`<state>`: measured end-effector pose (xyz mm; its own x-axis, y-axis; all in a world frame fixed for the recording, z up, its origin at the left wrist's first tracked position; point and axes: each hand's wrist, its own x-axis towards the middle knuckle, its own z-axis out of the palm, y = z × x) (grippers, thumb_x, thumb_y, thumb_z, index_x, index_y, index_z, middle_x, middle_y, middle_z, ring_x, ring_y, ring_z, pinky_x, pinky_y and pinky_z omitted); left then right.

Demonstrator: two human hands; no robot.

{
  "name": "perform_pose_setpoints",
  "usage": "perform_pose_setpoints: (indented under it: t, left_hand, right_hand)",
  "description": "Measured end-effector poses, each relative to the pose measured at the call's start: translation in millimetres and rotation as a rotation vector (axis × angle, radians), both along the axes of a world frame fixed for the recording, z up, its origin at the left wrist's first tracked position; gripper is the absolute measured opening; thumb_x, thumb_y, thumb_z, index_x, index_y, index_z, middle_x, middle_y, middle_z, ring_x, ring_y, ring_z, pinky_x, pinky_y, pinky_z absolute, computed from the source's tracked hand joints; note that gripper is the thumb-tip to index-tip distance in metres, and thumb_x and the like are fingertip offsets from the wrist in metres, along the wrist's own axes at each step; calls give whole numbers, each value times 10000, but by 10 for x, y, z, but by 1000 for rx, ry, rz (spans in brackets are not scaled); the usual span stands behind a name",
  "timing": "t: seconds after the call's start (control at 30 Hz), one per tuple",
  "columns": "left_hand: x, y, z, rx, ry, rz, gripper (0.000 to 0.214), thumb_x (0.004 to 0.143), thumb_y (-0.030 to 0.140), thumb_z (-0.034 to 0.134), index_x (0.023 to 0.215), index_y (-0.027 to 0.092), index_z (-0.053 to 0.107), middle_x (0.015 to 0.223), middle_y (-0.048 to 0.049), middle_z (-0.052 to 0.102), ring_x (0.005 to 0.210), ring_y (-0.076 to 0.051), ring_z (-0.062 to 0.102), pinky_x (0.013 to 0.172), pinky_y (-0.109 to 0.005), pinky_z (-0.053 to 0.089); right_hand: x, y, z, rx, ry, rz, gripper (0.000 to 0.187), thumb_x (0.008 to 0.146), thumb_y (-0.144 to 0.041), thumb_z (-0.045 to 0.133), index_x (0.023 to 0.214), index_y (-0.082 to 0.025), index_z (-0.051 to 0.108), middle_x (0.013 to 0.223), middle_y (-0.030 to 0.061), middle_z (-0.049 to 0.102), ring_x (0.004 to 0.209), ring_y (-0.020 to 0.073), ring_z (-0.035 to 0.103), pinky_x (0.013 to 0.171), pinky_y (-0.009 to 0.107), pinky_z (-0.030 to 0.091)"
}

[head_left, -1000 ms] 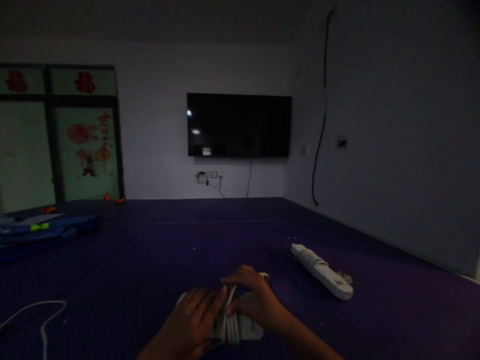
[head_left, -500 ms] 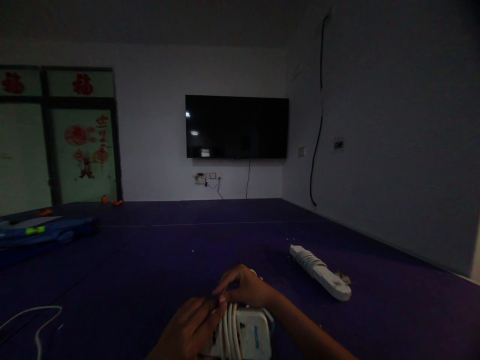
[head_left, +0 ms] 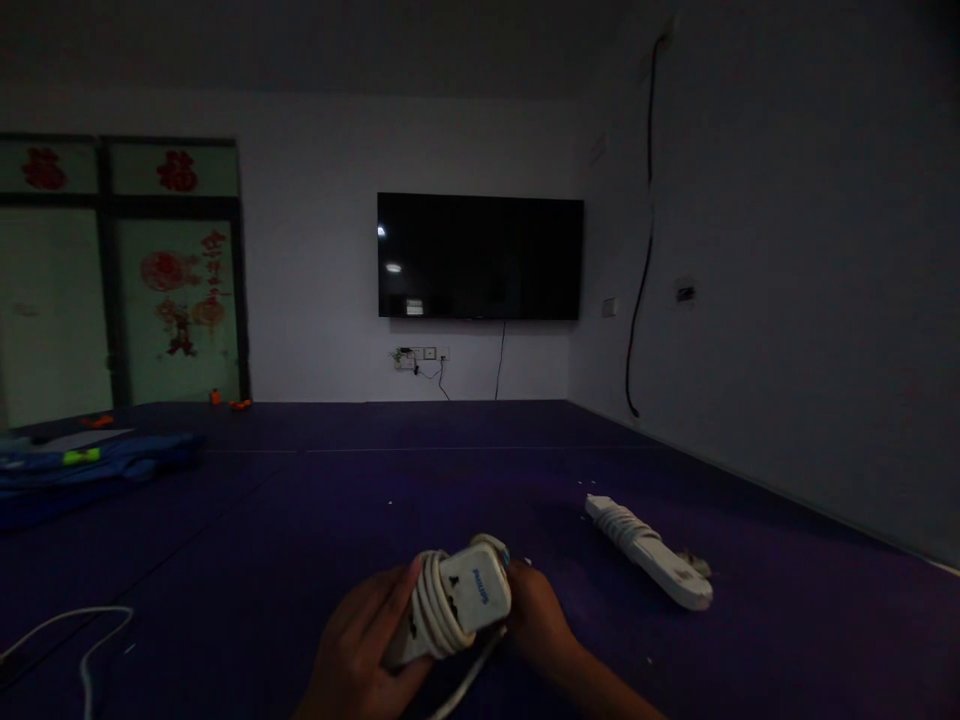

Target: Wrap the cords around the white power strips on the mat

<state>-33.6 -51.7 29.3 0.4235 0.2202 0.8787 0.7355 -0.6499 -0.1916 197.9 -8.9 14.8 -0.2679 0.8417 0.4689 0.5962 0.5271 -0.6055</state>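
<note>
I am gripping the white power strip (head_left: 480, 590) with my left hand (head_left: 364, 640), my fingers lying across its top and my thumb pressing on its near side. The strip is sitting in front of me, near and in the middle, tilted, with its far end pointing to the right and its socket face turning upward. The cord loops (head_left: 442, 610) are circling its body just beside my fingertips; I judge that I am holding the near left end so that the turns are less likely to slip.

My right hand (head_left: 540, 615) is curling at the far right end, its fingers hiding partly behind the strip. I cannot tell whether they are closing on the cord or only bracing that end. A loose cord length (head_left: 472, 675) is hanging out below the strip, running toward me and to the left.

Farther off to the right, a second power strip (head_left: 664, 568) is lying on the purple surface (head_left: 300, 560), its own cord winding snugly around its far half, probably so that it is lying compact. At the near left, a thin white cable (head_left: 85, 665) is curving loosely, well apart from my hands.
</note>
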Motion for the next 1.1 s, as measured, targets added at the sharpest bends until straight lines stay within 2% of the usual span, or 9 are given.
perform_pose_setpoints:
  t: [0.07, 0.17, 0.23, 0.4, 0.53, 0.6, 0.67, 0.87, 1.1]
  left_hand:
    - [-29, 44, -36, -2, -14, 33, 746, 780, 242, 568, 1435, 167, 219, 1092, -109, 670, 953, -206, 649, 818, -306, 541]
    - [-61, 119, -123, -38, -67, 73, 725, 779, 272, 591, 1419, 174, 266, 1111, -118, 663, 961, -223, 650, 819, -328, 544]
    - [-59, 151, -172, -78, -133, 74, 705, 780, 302, 607, 1405, 192, 301, 1131, -119, 656, 974, -229, 647, 830, -340, 541]
    - [31, 173, -202, -376, -426, 61, 659, 762, 413, 623, 1349, 210, 403, 1208, -107, 621, 1033, -239, 628, 871, -358, 522]
    - [97, 196, -190, -634, -715, 15, 661, 717, 464, 640, 1292, 179, 483, 1176, -101, 646, 1048, -255, 621, 873, -352, 515]
    - [98, 212, -194, -684, -782, 0, 671, 692, 475, 656, 1269, 165, 510, 1165, -108, 652, 1057, -264, 615, 880, -354, 509]
    - [78, 223, -204, -661, -737, 30, 663, 695, 481, 650, 1265, 169, 514, 1170, -111, 648, 1066, -264, 610, 884, -366, 505]
    - [25, 226, -224, -436, -405, 180, 623, 775, 415, 587, 1341, 222, 414, 1162, -92, 647, 1005, -241, 639, 816, -378, 534]
    - [52, 212, -212, -549, -153, 349, 625, 796, 311, 564, 1374, 199, 358, 1150, -106, 640, 985, -233, 633, 829, -361, 506]
  right_hand:
    - [17, -99, -61, 26, -34, -34, 280, 790, -127, 413, 882, -173, 674, 858, 85, 701, 797, 193, 645, 695, 256, 457]
    - [-12, -194, -99, 75, -69, -4, 320, 872, -179, 358, 1029, -200, 636, 920, 78, 702, 831, 180, 656, 722, 243, 467]
    - [-54, -224, -86, 113, -114, -6, 313, 903, -207, 352, 1055, -206, 625, 928, 74, 705, 841, 181, 662, 737, 244, 472]
    - [-163, -267, -11, 140, -327, -74, 267, 894, -172, 415, 1079, -208, 605, 917, 62, 714, 803, 179, 678, 693, 226, 483]
    - [-246, -306, -17, 180, -503, -43, 225, 862, -129, 458, 1010, -213, 605, 849, 30, 720, 711, 158, 688, 579, 183, 461]
    - [-280, -316, -42, 232, -564, -25, 213, 847, -118, 479, 1005, -205, 593, 810, 20, 719, 650, 155, 685, 510, 182, 432]
    - [-300, -315, -73, 304, -603, -12, 199, 830, -109, 501, 988, -200, 580, 779, 9, 714, 606, 151, 678, 460, 187, 396]
    - [-282, -327, -131, 523, -624, -6, 144, 776, -101, 519, 884, -190, 550, 712, -6, 692, 526, 142, 639, 401, 221, 338]
    - [-276, -306, -197, 727, -685, 103, 153, 780, -85, 440, 703, -187, 525, 616, 7, 632, 459, 134, 568, 361, 249, 311]
